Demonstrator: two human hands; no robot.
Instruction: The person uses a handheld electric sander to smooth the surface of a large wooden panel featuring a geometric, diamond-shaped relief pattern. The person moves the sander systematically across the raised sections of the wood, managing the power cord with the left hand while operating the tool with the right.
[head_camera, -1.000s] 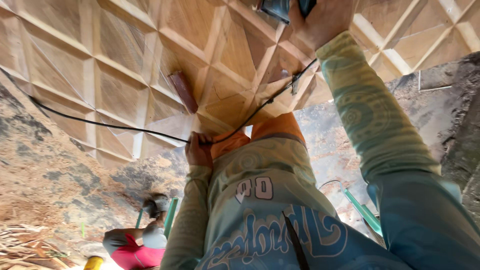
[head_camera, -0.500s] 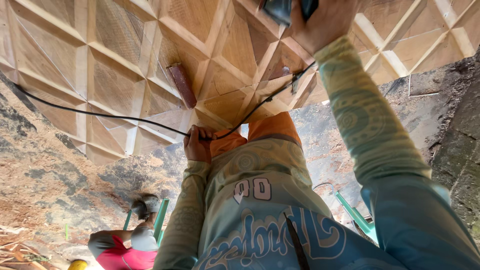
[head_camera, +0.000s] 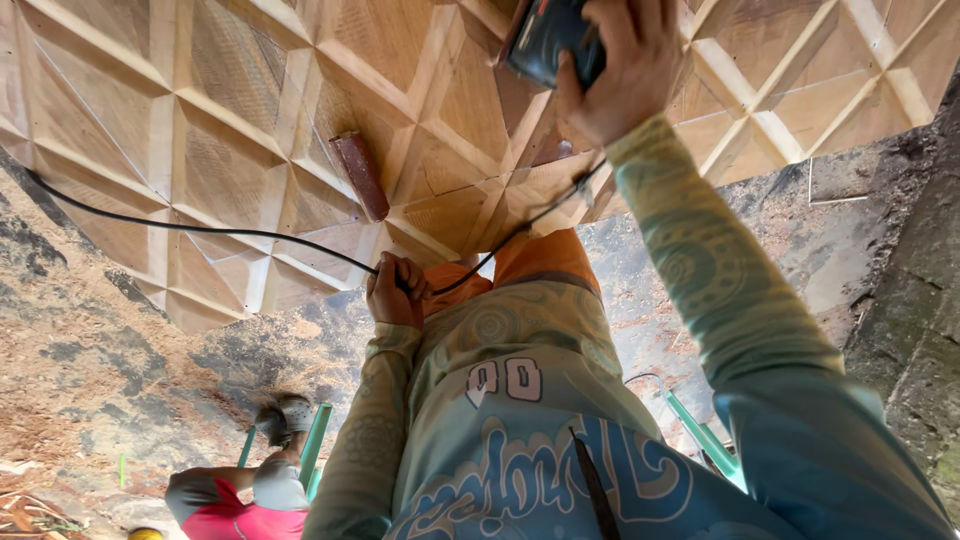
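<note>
The right hand (head_camera: 625, 70) grips a dark power sander (head_camera: 548, 38), fingers wrapped over its body, pressing it on the carved wooden panel (head_camera: 230, 150) with its raised triangle pattern. The left hand (head_camera: 395, 292), held at the waist, has its fingers closed around the black power cord (head_camera: 200, 230), which trails across the panel. A reddish-brown block (head_camera: 360, 175) lies on the panel, near the cord.

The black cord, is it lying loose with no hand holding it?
No, the left hand grips the black cord near the wooden panel.
</note>
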